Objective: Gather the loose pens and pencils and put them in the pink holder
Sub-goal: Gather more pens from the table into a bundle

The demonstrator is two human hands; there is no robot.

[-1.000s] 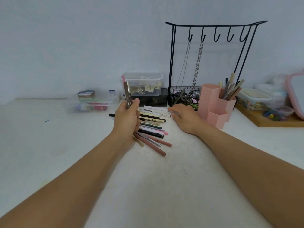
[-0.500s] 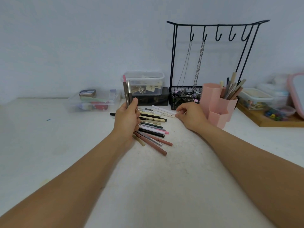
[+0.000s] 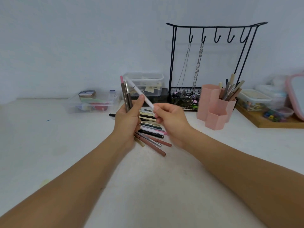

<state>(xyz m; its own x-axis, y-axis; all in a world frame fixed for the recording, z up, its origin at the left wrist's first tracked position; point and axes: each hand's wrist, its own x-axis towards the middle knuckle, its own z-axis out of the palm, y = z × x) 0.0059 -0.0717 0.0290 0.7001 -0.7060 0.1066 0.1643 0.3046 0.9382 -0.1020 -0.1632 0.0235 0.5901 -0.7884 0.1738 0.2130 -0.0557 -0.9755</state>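
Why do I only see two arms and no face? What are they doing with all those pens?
The camera sits on the person's head and looks down, so you see only their own arms reaching forward. There is just this one view.

The left hand holds a small bunch of pens upright. The right hand pinches a white pen and tilts it toward that bunch.

Under the hands, a pile of loose pens lies on the white table. To the right stands the pink holder, with some pens already in it. That is where they all should go.

At the back are a black hook stand with chains and some clear boxes.
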